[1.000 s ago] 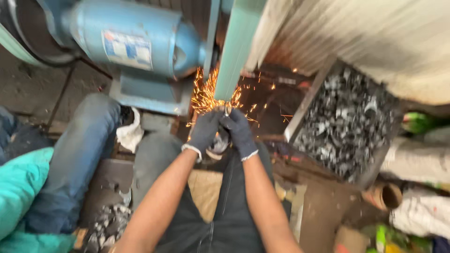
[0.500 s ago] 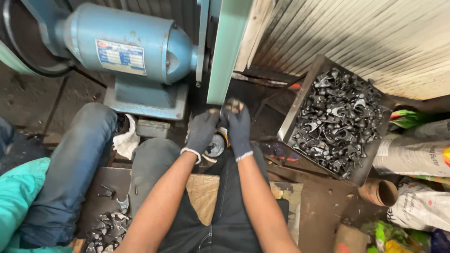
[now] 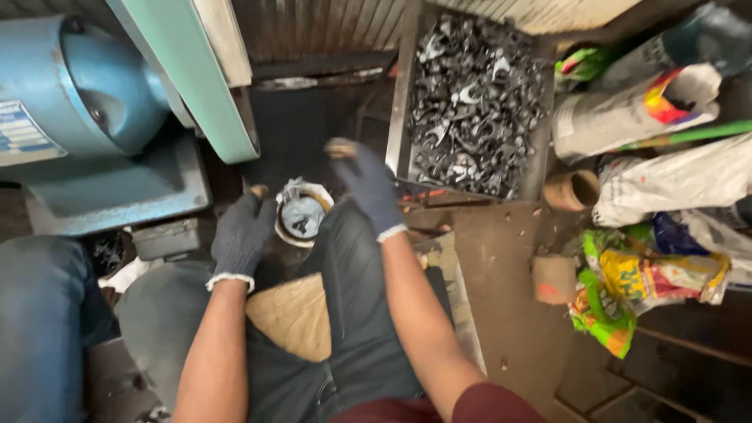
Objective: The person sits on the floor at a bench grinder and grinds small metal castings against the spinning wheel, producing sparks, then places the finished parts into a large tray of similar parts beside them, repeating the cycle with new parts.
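My left hand (image 3: 239, 235), in a dark glove with a white cuff, rests on my left knee beside a small white cup (image 3: 301, 213) with dark bits in it. Nothing shows in that hand. My right hand (image 3: 366, 182), gloved the same, is raised and blurred between the cup and a metal tray (image 3: 401, 110) heaped with several dark metal pieces (image 3: 470, 102). A tan patch sits at its fingertips; I cannot tell whether it grips anything. A green belt-grinder arm (image 3: 211, 78) and its blue motor (image 3: 70, 102) stand at the upper left.
Another person's leg in jeans (image 3: 39, 329) is at the left edge. At the right lie white sacks (image 3: 666, 180), a cardboard tube (image 3: 576, 189), a small box (image 3: 554, 278) and colourful wrappers (image 3: 627, 290). A tan cloth (image 3: 294, 317) lies on my lap.
Sparks flew a second ago while both hands pressed a piece to the belt. The hands have since drawn apart: the left dropped beside the cup, the right swung toward the tray.
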